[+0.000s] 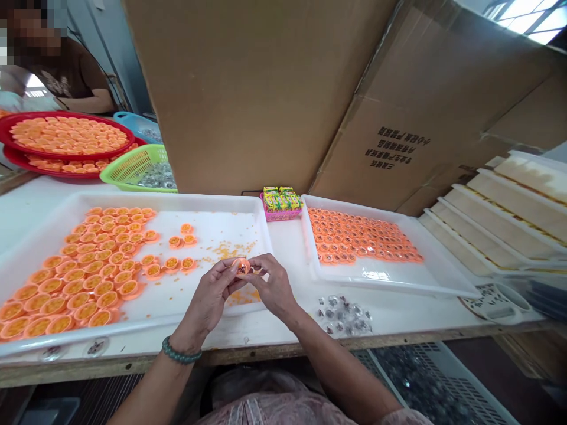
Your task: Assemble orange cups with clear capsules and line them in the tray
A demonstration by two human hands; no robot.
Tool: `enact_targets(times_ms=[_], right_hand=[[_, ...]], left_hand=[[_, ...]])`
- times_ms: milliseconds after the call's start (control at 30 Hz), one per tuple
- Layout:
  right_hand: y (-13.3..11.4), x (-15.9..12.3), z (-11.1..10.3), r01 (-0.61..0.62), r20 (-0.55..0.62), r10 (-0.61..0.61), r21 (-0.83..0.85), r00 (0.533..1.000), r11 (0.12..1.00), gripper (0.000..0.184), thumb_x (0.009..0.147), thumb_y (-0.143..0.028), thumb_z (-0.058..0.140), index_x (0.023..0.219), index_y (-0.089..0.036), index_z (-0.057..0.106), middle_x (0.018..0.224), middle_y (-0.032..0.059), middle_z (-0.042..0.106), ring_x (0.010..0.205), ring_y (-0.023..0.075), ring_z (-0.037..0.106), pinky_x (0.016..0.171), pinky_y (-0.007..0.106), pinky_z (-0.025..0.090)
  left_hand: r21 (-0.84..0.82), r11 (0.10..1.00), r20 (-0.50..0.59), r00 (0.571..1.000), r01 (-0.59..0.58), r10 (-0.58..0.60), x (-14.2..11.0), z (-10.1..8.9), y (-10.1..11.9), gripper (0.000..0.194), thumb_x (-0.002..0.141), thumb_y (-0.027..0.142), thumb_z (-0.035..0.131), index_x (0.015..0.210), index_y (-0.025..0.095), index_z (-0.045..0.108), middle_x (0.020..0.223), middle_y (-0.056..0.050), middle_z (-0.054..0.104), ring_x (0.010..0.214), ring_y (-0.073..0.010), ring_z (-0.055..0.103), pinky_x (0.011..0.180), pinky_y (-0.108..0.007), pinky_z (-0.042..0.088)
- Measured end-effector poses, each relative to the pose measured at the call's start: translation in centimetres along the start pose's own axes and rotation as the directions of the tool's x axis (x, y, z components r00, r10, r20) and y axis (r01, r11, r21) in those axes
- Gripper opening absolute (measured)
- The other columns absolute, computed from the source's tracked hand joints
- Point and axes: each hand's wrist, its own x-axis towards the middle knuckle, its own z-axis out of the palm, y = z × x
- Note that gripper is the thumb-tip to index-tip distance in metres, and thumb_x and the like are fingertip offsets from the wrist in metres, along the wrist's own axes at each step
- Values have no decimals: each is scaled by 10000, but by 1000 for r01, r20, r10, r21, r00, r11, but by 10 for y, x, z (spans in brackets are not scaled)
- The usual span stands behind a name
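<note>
White tabletop (287, 277) carries a white tray (168, 199) of orange cups; over its right side, left hand (208, 298) and right hand (274, 286) pinch one small orange cup (241, 267) between their fingertips.

Orange plastic caps (84, 277) with yellow centres lie in the white tray (133, 200) at lower left, and another orange cap (241, 267) sits between the fingers (228, 277) at lower centre. At upper left, a red round tray (66, 114) holds more orange caps. Beside it is a lime-green mesh basket (133, 168) with a lattice pattern. The bead bracelet (181, 351) at lower left is dark green, and the brown carton (376, 94) at upper right carries black print.
</note>
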Motion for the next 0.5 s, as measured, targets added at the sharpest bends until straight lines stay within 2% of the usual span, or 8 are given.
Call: enact_targets(times_ms=[67, 200, 400, 500], right_hand=[[-3, 0, 0, -9, 4, 8, 31, 1000, 999, 137, 787, -273, 627, 907, -212, 652, 925, 40, 603, 839, 145, 565, 720, 273, 469], [-6, 1, -1, -101, 100, 85, 177, 991, 979, 200, 776, -288, 639, 952, -196, 622, 900, 25, 638, 806, 137, 584, 710, 256, 475], [7, -5, 11, -127, -34, 131, 91, 991, 988, 125, 773, -261, 628, 882, -205, 608, 792, 1, 615, 714, 122, 564, 666, 233, 466], [11, -6, 12, -158, -47, 162, 77, 986, 984, 143, 746, -270, 654, 866, -206, 611, 748, -11, 597, 675, 116, 547, 622, 221, 445]], left_hand=[[15, 1000, -29, 999, -14, 15, -1, 0, 1, 189, 764, 304, 656, 902, 176, 669, 942, -38, 675, 897, -158, 601, 862, -307, 486], [101, 994, -61, 997, -31, 37, 0, 1, 0, 230, 715, 298, 705, 901, 167, 677, 916, -51, 686, 871, -173, 608, 818, -305, 503], [226, 974, -117, 992, -19, 46, 4, 1, -5, 296, 628, 344, 760, 852, 165, 688, 830, -36, 695, 802, -184, 625, 754, -288, 535], [279, 960, -181, 983, 19, 33, 6, 1, -8, 341, 568, 385, 787, 822, 179, 693, 857, -26, 704, 845, -206, 640, 779, -287, 545]])
